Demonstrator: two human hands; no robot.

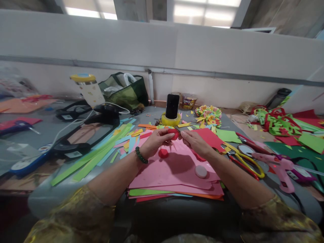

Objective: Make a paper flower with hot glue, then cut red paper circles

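Note:
My left hand [162,139] pinches a small red paper piece [175,135] above the stack of coloured paper. My right hand [192,140] is closed close beside it, thumb and fingertips pressed together by the red piece. A thin dark thing shows at its fingertips, too small to name. Below my left hand, a red paper round [163,154] lies on the top pink sheet [162,173]. A whitish disc [200,171] rests near the right side of that sheet. Red paper [209,138] lies beyond my right wrist.
Yellow-handled scissors [249,165] and a pink glue gun [280,165] lie at the right. Green paper strips [101,153] spread on the left. A phone [172,106] stands in a yellow tape roll [171,120]; a tumbler [89,91] and green bag [126,91] stand behind.

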